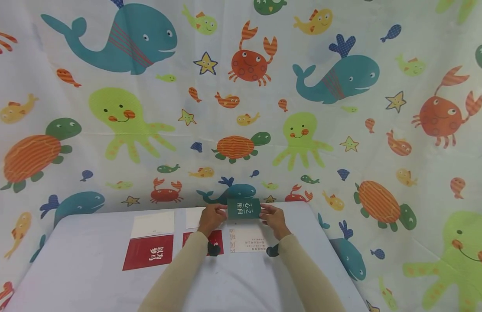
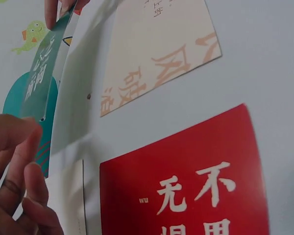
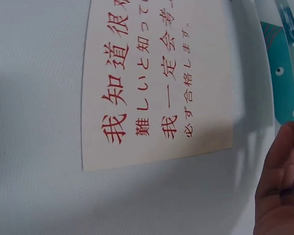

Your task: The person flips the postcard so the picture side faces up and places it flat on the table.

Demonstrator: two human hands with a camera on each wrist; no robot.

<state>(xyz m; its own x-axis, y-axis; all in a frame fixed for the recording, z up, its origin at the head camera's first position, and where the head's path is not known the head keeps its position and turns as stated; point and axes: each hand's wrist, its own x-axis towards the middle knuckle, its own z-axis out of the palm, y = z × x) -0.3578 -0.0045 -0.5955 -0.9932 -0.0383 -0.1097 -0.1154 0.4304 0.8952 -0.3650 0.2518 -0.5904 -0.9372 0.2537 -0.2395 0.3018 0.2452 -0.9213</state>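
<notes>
A dark green card (image 1: 243,209) with white characters is held up at the table's far edge, tilted toward the head camera. My left hand (image 1: 212,218) pinches its left end, and my right hand (image 1: 275,219) pinches its right end. In the left wrist view the green card (image 2: 43,71) stands raised, with left fingers (image 2: 14,134) at its near corner. Just below it lies a cream card (image 1: 250,239) with reddish printed characters. A red card (image 1: 215,241) with white characters lies under my left wrist, partly hidden by the sleeve.
On the left lie another red card (image 1: 149,252) and, touching its far side, a cream card (image 1: 153,224). A pale card (image 1: 193,217) sits left of my left hand. Behind the white-covered table (image 1: 89,268) hangs a curtain (image 1: 210,138) printed with sea animals.
</notes>
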